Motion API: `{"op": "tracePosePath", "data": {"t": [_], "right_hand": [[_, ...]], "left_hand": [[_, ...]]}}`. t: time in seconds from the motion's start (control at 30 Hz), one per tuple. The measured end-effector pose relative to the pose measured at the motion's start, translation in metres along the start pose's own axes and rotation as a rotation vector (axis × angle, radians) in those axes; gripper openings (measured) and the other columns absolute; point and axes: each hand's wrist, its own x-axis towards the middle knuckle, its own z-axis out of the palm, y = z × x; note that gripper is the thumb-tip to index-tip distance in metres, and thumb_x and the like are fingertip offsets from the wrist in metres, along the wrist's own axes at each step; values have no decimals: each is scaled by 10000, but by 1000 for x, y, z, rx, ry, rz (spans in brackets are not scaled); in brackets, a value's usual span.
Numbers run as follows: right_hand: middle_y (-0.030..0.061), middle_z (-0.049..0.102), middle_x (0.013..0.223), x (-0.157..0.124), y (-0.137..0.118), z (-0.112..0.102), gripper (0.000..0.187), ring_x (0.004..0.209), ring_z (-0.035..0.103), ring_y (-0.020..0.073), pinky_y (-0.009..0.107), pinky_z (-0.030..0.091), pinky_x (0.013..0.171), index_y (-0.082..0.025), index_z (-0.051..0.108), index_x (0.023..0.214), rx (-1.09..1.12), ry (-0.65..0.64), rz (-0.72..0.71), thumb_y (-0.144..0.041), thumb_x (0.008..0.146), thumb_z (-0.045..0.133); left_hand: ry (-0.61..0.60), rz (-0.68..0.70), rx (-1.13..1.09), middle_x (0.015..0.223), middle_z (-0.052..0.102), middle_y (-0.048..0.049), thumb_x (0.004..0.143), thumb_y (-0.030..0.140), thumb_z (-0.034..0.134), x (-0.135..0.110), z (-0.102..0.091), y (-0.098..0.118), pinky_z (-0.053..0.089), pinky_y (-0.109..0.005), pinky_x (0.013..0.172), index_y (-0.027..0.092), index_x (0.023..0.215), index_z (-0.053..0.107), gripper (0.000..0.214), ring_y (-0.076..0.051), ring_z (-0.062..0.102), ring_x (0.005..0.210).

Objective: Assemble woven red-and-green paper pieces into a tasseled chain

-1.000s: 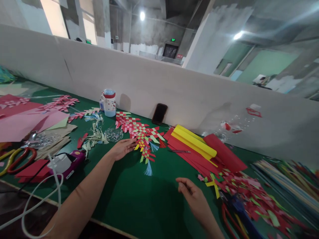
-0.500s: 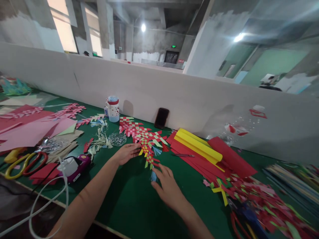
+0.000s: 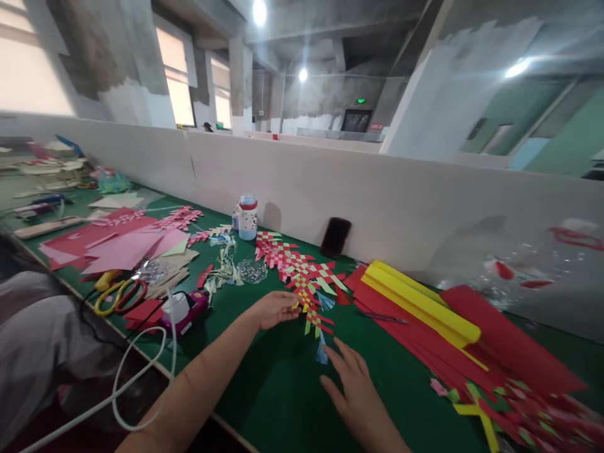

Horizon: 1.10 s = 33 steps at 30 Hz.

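A woven paper strip piece (image 3: 317, 319) in red, green and yellow, shaped like a fish with a blue tassel (image 3: 321, 351) at its near end, lies at the middle of the green table. My left hand (image 3: 276, 309) pinches its yellow left edge, fingertips closed together. Just right of the tassel, my right hand (image 3: 352, 380) is open, with thumb and fingers apart; whether a fingertip touches the tassel I cannot tell. More red, pink and green woven pieces (image 3: 283, 257) lie overlapping behind it, near a second blue tassel (image 3: 325, 301) and a red one.
At the back stand a white cup (image 3: 247, 219) and a phone (image 3: 336, 237). Yellow paper (image 3: 419, 302) lies on red sheets to the right, with tweezers (image 3: 382, 318) and paper scraps. Leftward are a purple power strip (image 3: 193, 308), a white cable, scissors (image 3: 120, 297) and pink sheets (image 3: 127, 248).
The view has turned left, so everything sits farther right and more of the table's left end shows. My left hand stays at the woven piece; my right hand remains beside the tassel.
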Motion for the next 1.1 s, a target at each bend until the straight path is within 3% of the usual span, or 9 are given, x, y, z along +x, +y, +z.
{"op": "tracePosePath", "data": {"t": [0.17,0.37,0.5,0.63,0.8,0.97,1.1], "right_hand": [[104,435,1465,-24,20,2,504,1356,362,311,526,373,1072,-232,558,1328,103,92,49,-462,899,427],[101,486,1424,-52,35,-11,497,1335,403,309,503,426,1037,-250,602,1269,216,152,170,-512,869,468],[115,503,1408,-62,37,-17,515,1331,417,293,491,391,1073,-222,612,1249,311,143,210,-524,852,483],[130,490,1419,-57,30,-17,548,1330,423,290,482,386,1076,-206,577,1281,427,115,227,-528,844,504],[139,441,1458,-17,15,-30,640,1243,529,255,419,472,987,-206,460,1370,712,37,257,-547,834,529],[78,611,1281,61,2,-44,439,1237,523,248,415,439,1012,-230,618,1147,873,128,223,-446,769,676],[45,687,1058,125,-5,-36,284,1052,624,212,378,490,937,-216,632,1054,941,107,266,-372,819,669]], "left_hand": [[-26,20,21,999,704,-166,682,214,833,-9,12,6,472,-392,952,100,841,721,226,-249,668,989],[-132,71,-8,1199,655,-142,733,269,801,-57,27,10,465,-371,979,138,1006,722,313,-264,615,1126],[-104,66,4,1239,638,-128,744,260,789,-87,22,2,477,-365,964,159,1066,711,347,-263,605,1141],[-51,46,53,1231,639,-133,749,243,779,-95,12,-8,492,-350,922,162,1091,704,359,-263,599,1145],[-18,22,82,1269,610,-139,748,233,776,-77,4,-16,499,-347,888,170,1070,708,335,-254,604,1120],[-20,21,96,1208,646,-128,751,236,773,-58,-3,-20,482,-322,874,177,1095,691,359,-219,620,1067],[-55,25,87,1183,662,-120,745,270,777,-51,-4,-18,483,-310,855,181,1106,679,384,-216,634,1042]]}}
